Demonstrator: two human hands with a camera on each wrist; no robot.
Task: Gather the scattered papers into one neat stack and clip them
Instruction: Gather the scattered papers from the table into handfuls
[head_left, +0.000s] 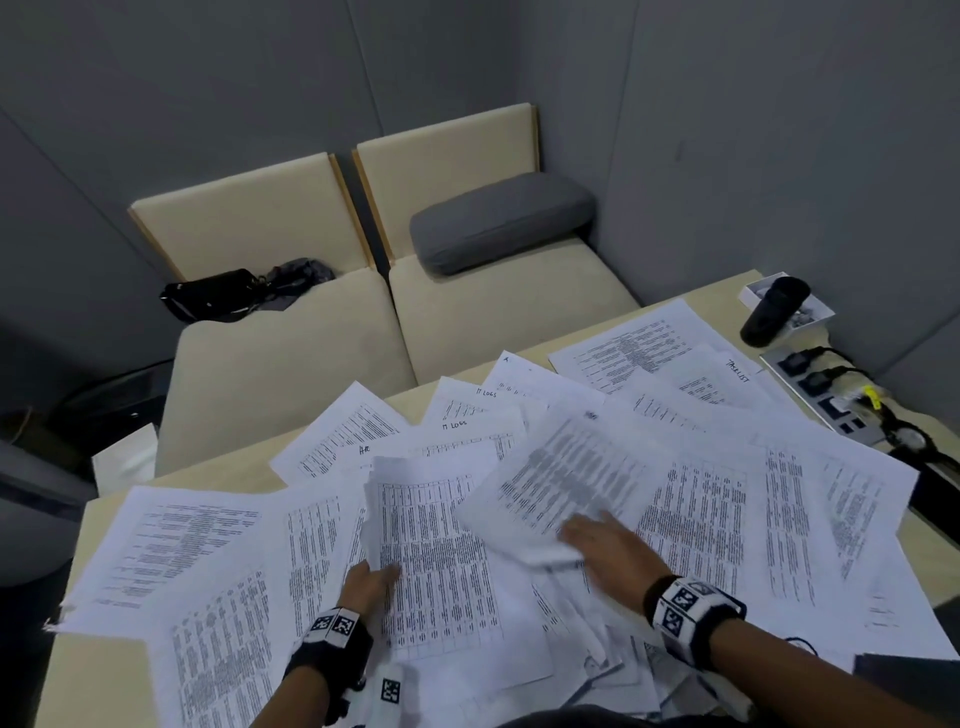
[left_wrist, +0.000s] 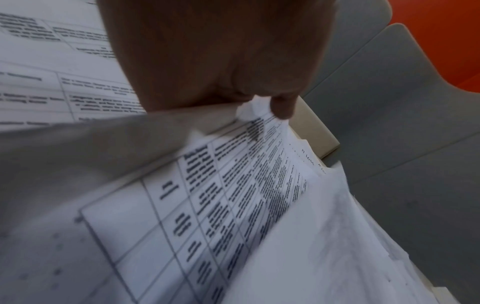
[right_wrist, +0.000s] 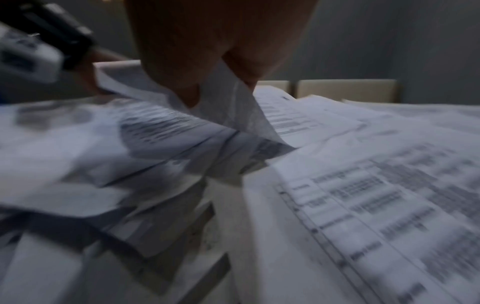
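We see our left hand (head_left: 370, 581) pinching a small stack of papers (head_left: 434, 545) mid-surface, our right hand (head_left: 605, 540) gripping one lifted sheet (head_left: 550, 483); loose pages (head_left: 727, 499) cover the surface (head_left: 93, 665)

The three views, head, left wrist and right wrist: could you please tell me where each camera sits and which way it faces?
Head: worn on the head, looking forward and down at the table strewn with scattered papers; both forearms and hands show.
Left wrist: looks along the left hand at the gathered sheets it grips.
Right wrist: looks along the right hand at the sheet it pinches; the other wrist's strap shows too.
Shared: both wrist views show the beige seats.
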